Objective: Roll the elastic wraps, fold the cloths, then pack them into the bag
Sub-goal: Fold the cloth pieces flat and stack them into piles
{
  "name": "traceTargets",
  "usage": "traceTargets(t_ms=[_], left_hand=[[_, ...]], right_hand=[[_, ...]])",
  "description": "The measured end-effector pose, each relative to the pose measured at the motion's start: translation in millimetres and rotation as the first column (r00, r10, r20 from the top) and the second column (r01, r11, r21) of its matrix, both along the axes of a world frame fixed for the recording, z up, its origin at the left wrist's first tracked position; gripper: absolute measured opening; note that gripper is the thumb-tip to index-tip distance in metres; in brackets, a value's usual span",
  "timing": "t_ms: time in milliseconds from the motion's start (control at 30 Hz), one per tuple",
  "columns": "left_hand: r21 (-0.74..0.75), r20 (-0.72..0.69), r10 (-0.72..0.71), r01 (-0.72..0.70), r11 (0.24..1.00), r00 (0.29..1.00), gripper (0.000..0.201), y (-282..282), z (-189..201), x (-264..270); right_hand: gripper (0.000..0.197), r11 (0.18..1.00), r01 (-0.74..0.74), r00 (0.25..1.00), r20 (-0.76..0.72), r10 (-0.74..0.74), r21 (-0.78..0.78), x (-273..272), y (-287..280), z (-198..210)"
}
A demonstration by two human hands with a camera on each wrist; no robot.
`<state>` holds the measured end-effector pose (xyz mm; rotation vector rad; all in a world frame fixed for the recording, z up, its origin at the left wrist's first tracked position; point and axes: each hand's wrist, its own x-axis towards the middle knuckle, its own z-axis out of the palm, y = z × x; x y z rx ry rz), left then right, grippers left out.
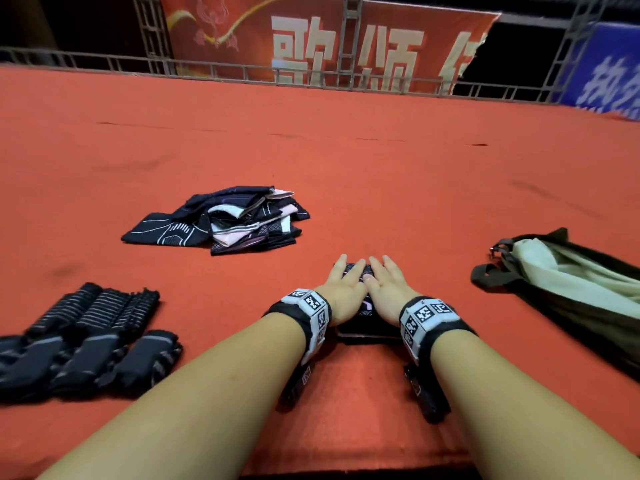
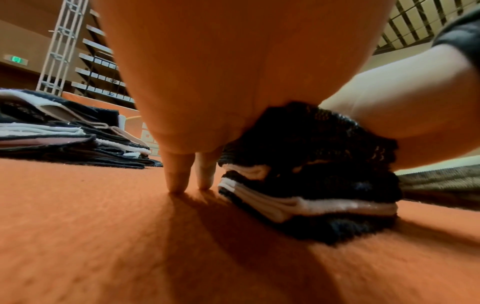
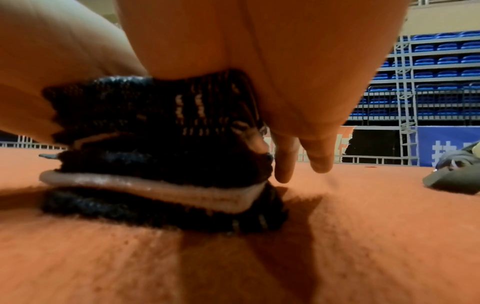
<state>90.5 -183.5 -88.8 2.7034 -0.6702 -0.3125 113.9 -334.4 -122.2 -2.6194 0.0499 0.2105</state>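
- Left hand (image 1: 341, 292) and right hand (image 1: 388, 292) lie side by side, fingers straight, palms flat on a folded cloth (image 1: 356, 271) at 6 o'clock on the red carpet (image 1: 381, 174); neither hand grips it.
- Left wrist view: two left fingertips (image 2: 179, 176) touch the carpet just beside the fold, which shows dark and white layers.
- Elastic wraps (image 1: 86, 337), dark with pale stripes, lie in a row at 8 o'clock, well apart from the hands.
- Olive bag (image 1: 571, 289) with a pale lining lies at 3 o'clock, mouth toward the cloth.
- Loose pile of dark and white cloths (image 1: 225, 220) sits at 11 o'clock, beyond the hands.
- Metal railing (image 1: 242, 69) and red banner (image 1: 311, 39) stand at 12 o'clock, farthest.
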Motion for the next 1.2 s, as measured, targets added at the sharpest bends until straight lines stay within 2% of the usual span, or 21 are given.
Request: traceTargets(t_ms=[67,100,167,233,333,400,533,633,733,833,1000,1200], left_hand=[[0.065,-0.082,0.036,-0.030,0.997,0.996,0.051,0.2,-7.2,2.0],[0.085,-0.078,0.037,-0.031,0.996,0.996,0.053,0.5,-11.8,2.7],[0.048,-0.087,0.089,-0.085,0.995,0.992,0.061,4.9,-11.3,0.9],[-0.013,-0.088,0.169,-0.170,0.985,0.982,0.065,17.2,-4.2,2.2],[-0.006,-0.065,0.241,-0.242,0.970,0.968,0.072,52.8,12.7,9.9],[0.009,-0.013,0.307,-0.307,0.952,0.952,0.076,85.2,21.3,23.1],[0.017,0.090,0.436,-0.439,0.898,0.895,0.065,151.0,41.3,43.0],[0.035,0.135,0.472,-0.480,0.877,0.871,0.057,188.0,54.1,53.1],[0.028,0.183,0.466,-0.478,0.878,0.866,0.051,211.2,59.2,64.5],[0.041,0.215,0.463,-0.482,0.875,0.860,0.051,223.4,54.1,84.3],[0.108,0.180,0.472,-0.494,0.863,0.863,0.058,229.6,34.0,125.0],[0.160,0.096,0.460,-0.470,0.868,0.883,0.051,226.6,22.8,164.6]], right_hand=[[0.058,1.000,-0.005,1.000,0.000,0.005,-0.023,-4.4,4.0,5.0],[0.057,0.999,-0.005,1.000,-0.006,0.005,-0.034,-6.5,5.9,8.7],[0.057,0.996,0.009,0.999,-0.032,-0.012,-0.090,-10.8,11.0,17.0],[0.064,0.980,0.026,0.998,-0.058,-0.038,-0.196,-4.9,10.3,19.3],[0.070,0.933,0.013,0.991,-0.118,-0.059,-0.359,29.5,0.0,14.9],[0.074,0.897,-0.021,0.991,-0.127,-0.039,-0.442,31.4,14.5,41.0],[0.065,0.942,-0.041,0.999,-0.036,0.031,-0.334,32.4,73.0,101.8],[0.058,0.970,-0.084,0.994,0.047,0.097,-0.230,37.7,118.6,117.1],[0.048,0.965,-0.156,0.982,0.074,0.175,-0.210,47.3,156.1,105.9],[0.039,0.965,-0.211,0.975,0.040,0.220,-0.158,61.3,186.3,82.3],[0.068,0.964,-0.233,0.972,0.002,0.235,-0.130,91.1,208.2,38.7],[0.077,0.972,-0.230,0.973,0.008,0.230,-0.058,115.0,218.6,14.6]])
